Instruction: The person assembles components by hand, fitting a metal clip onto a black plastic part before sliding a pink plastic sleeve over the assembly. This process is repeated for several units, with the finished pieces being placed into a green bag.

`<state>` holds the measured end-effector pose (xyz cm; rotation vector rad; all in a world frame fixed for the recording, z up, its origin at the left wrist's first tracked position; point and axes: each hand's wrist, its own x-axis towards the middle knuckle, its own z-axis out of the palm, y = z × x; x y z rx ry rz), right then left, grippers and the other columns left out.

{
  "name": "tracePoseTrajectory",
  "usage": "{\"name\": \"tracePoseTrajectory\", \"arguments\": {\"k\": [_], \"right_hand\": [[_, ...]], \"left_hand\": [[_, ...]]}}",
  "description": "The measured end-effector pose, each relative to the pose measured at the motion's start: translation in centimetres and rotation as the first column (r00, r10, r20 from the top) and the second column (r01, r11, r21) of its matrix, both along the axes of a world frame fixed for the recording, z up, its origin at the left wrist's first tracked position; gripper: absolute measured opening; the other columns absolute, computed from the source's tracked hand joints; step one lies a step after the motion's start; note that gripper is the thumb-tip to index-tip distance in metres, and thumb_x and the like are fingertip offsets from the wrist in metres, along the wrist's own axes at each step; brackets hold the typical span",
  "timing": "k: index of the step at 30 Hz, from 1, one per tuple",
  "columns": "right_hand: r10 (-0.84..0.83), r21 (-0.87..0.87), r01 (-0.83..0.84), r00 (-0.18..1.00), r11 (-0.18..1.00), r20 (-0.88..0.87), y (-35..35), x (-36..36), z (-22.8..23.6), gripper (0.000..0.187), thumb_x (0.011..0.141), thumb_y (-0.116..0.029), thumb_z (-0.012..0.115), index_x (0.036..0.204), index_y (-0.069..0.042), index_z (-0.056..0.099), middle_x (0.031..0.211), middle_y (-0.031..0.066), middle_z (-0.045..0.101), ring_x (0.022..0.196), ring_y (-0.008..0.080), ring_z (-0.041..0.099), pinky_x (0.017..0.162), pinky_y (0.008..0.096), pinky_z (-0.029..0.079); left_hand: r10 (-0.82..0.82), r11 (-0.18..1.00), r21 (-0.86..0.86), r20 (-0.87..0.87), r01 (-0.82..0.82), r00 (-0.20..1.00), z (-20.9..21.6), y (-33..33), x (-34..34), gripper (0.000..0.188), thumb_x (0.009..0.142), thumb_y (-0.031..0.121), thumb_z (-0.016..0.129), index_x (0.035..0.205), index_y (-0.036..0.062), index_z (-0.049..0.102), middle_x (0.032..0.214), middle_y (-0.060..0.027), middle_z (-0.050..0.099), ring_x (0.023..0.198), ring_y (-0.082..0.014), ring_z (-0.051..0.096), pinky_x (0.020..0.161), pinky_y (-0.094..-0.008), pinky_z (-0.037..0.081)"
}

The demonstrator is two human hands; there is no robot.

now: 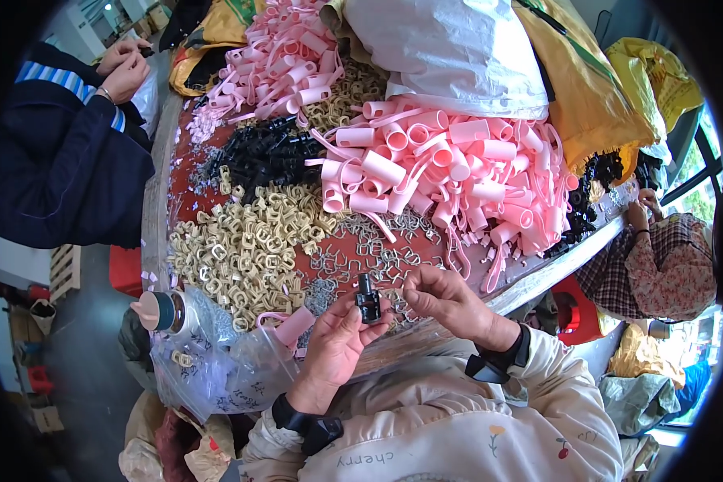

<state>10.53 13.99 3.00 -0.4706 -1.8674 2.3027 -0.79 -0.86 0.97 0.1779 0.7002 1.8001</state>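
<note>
My left hand (337, 341) is closed around a small black plastic part (368, 301) with a narrow neck pointing up, held between thumb and fingers. To its right, my right hand (451, 304) is pinched, thumb against curled forefinger; whatever it holds, if anything, is too small or hidden to make out. Just beyond both hands lie scattered U-shaped metal clips (369, 255). Left of these is a heap of beige ring-shaped plastic pieces (245, 249). A pink tube piece (295, 325) lies beside my left hand, near the table's front edge.
Pink tubes with straps (458, 165) are heaped beyond, with black parts (265, 153) left of them. A white sack (458, 56) stands at the back. At the front left are a bottle (159, 311) and clear plastic bags (225, 369). Other people (64, 153) work at both sides.
</note>
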Motion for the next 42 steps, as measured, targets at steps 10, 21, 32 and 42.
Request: {"name": "tracePoseTrajectory", "arguments": {"k": [10, 21, 32, 42], "right_hand": [[0.040, 0.134, -0.028, 0.995, 0.991, -0.088, -1.0, 0.0, 1.2, 0.011, 0.081, -0.012, 0.052, 0.081, -0.003, 0.045, 0.071, -0.0019, 0.045, 0.061, 0.0069, 0.042, 0.056, 0.0218, 0.035], [0.137, 0.880, 0.146, 0.963, 0.451, -0.230, -1.5, -0.1, 1.9, 0.014, 0.067, -0.002, 0.056, 0.078, -0.005, 0.047, 0.065, 0.0066, 0.042, 0.059, 0.0245, 0.046, 0.055, 0.0319, 0.036], [0.106, 0.181, -0.114, 0.993, 0.977, 0.052, -1.8, -0.3, -0.1, 0.021, 0.071, -0.017, 0.060, 0.079, -0.006, 0.043, 0.073, 0.0077, 0.046, 0.063, 0.0233, 0.051, 0.053, 0.0301, 0.038], [0.295, 0.936, -0.349, 0.891, -0.041, 0.345, -0.3, -1.4, -4.3, 0.024, 0.073, -0.021, 0.057, 0.086, -0.005, 0.044, 0.071, 0.0081, 0.047, 0.063, 0.0241, 0.052, 0.053, 0.0349, 0.040]], "left_hand": [[-0.115, 0.986, -0.118, -0.001, 0.114, 0.993, 0.7, -0.1, 0.2, 0.030, 0.082, 0.013, 0.046, 0.110, 0.0015, 0.042, 0.098, -0.0125, 0.054, 0.083, -0.0230, 0.057, 0.069, -0.0281, 0.050], [-0.145, 0.987, -0.069, -0.016, 0.143, 0.989, 0.4, -0.2, 0.3, 0.027, 0.081, 0.012, 0.049, 0.105, 0.0006, 0.047, 0.093, -0.0102, 0.056, 0.081, -0.0194, 0.058, 0.068, -0.0268, 0.050], [-0.190, 0.964, -0.193, -0.025, 0.182, 0.981, -0.4, -1.2, 0.0, 0.025, 0.079, 0.010, 0.053, 0.102, 0.0010, 0.050, 0.092, -0.0092, 0.057, 0.079, -0.0173, 0.057, 0.067, -0.0235, 0.048], [0.092, 0.956, -0.279, -0.005, -0.090, 0.996, -1.3, -1.3, -2.2, 0.019, 0.079, 0.010, 0.052, 0.096, 0.0019, 0.051, 0.093, -0.0126, 0.057, 0.085, -0.0221, 0.056, 0.070, -0.0282, 0.048]]}}
